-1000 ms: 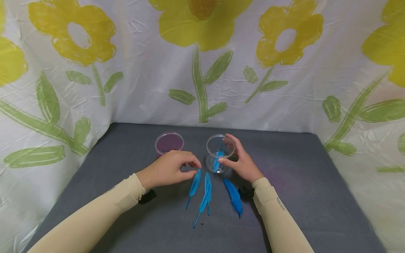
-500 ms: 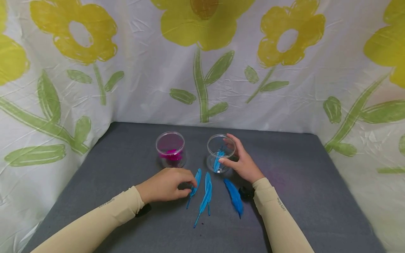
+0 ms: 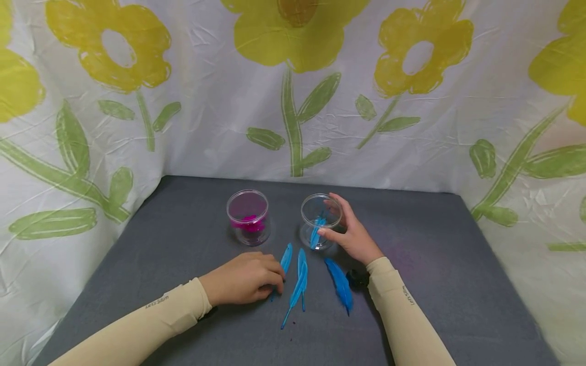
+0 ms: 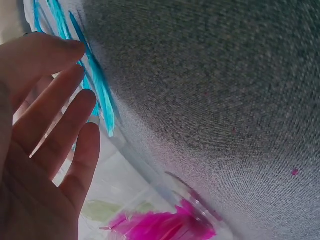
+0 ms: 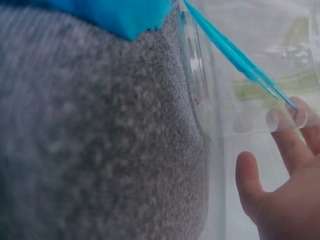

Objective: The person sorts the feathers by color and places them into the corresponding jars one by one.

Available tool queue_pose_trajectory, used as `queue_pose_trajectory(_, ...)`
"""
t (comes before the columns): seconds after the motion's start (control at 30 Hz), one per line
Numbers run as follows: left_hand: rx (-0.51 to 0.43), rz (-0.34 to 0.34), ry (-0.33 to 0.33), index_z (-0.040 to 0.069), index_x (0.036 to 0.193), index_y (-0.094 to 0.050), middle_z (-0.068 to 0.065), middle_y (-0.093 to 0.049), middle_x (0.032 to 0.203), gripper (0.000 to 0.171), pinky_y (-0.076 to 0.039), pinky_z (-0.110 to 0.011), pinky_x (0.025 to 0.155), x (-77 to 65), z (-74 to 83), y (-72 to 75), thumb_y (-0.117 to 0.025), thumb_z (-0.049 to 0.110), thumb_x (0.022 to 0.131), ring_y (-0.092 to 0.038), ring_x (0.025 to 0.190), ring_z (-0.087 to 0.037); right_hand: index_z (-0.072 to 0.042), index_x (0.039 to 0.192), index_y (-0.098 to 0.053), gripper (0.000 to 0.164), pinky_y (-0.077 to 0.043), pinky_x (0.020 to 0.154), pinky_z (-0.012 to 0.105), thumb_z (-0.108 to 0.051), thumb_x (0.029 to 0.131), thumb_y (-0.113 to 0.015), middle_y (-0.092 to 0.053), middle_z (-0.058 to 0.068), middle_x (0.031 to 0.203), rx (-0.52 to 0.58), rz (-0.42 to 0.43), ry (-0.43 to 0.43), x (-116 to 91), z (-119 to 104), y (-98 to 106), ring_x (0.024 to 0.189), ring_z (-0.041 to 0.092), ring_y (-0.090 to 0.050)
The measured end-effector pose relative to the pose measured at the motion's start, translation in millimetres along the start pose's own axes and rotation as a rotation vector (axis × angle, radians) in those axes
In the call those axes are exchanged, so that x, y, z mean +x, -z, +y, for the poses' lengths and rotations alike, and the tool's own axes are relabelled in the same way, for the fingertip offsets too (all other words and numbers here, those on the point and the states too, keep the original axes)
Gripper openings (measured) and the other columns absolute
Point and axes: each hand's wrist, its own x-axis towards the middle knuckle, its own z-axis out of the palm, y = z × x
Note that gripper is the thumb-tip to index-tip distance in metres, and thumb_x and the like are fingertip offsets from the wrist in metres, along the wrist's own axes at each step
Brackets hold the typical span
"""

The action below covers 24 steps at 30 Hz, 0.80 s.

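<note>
My right hand (image 3: 351, 238) grips a clear jar (image 3: 304, 235) from its right side, thumb at the front. Inside that jar blue feathers (image 3: 315, 235) lean, quills up in the right wrist view. My left hand (image 3: 244, 278) is low over the table, its fingertips beside the quill end of a blue feather (image 3: 286, 259) and partly covering it. In the left wrist view a gap shows between thumb and fingers, and a blue feather (image 4: 101, 90) lies beyond them. Two overlapping blue feathers (image 3: 299, 279) lie just right of the left hand. A darker blue feather (image 3: 339, 287) lies below the jar.
A second clear jar (image 3: 235, 235) with magenta feathers (image 3: 252, 224) stands behind the left hand. The grey table (image 3: 435, 284) meets a flower-printed curtain (image 3: 206, 127) at the back and sides.
My left hand has come down and toward me, from the feather's tip to near its quill, uncovering the magenta jar. The right hand stays on its jar. The feathers lie as before.
</note>
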Motion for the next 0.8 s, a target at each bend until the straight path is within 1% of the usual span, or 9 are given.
queue_pose_trajectory(0.1, 0.031, -0.012, -0.021, 0.032, 0.1, -0.075, 0.017, -0.07, 0.113, 0.018, -0.053, -0.028, 0.09, 0.7, 0.8, -1.8, -0.074, 0.018, 0.089, -0.061, 0.104, -0.005, -0.029, 0.161, -0.013, 0.089, -0.027, 0.119, 0.062, -0.034, 0.095, -0.072, -0.03, 0.0, 0.165, 0.005, 0.004, 0.0, 0.2, 0.8, 0.5, 0.153, 0.025, -0.028)
queue_pose_trajectory(0.23, 0.073, -0.012, -0.047, 0.031, 0.1, -0.075, 0.016, -0.071, 0.111, 0.017, -0.053, -0.027, 0.087, 1.6, 1.1, -4.5, -0.074, 0.019, 0.089, -0.062, 0.102, -0.005, -0.029, 0.161, -0.013, 0.089, -0.027, 0.119, 0.062, -0.034, 0.094, -0.072, -0.03, -0.001, 0.165, 0.007, 0.003, -0.003, 0.6, 1.2, 0.8, 0.154, 0.025, -0.028)
queue_pose_trajectory(0.47, 0.133, -0.018, -0.074, 0.031, 0.097, -0.076, 0.016, -0.072, 0.107, 0.013, -0.052, -0.026, 0.083, 4.9, 2.3, -5.4, -0.075, 0.02, 0.088, -0.062, 0.096, -0.006, -0.029, 0.161, -0.013, 0.089, -0.027, 0.119, 0.062, -0.032, 0.095, -0.072, -0.03, -0.001, 0.165, 0.015, 0.001, -0.003, 0.8, 1.1, 0.3, 0.154, 0.026, -0.027)
queue_pose_trajectory(0.63, 0.173, 0.003, -0.087, 0.03, 0.09, -0.075, 0.017, -0.07, 0.1, 0.012, -0.05, -0.025, 0.079, 6.4, 4.0, -5.7, -0.074, 0.018, 0.087, -0.059, 0.087, -0.005, -0.027, 0.161, -0.014, 0.088, -0.028, 0.118, 0.063, -0.031, 0.095, -0.071, -0.031, 0.001, 0.164, 0.011, 0.001, 0.009, 0.8, -0.5, -0.2, 0.153, 0.028, -0.028)
queue_pose_trajectory(0.8, 0.244, 0.027, -0.12, 0.03, 0.085, -0.073, 0.016, -0.069, 0.095, 0.013, -0.047, -0.025, 0.074, 9.2, 5.1, -6.1, -0.072, 0.017, 0.087, -0.057, 0.084, -0.006, -0.025, 0.162, -0.013, 0.089, -0.029, 0.118, 0.06, -0.034, 0.095, -0.071, -0.03, 0.0, 0.165, 0.005, 0.0, 0.012, 0.0, -0.1, -0.1, 0.153, 0.027, -0.028)
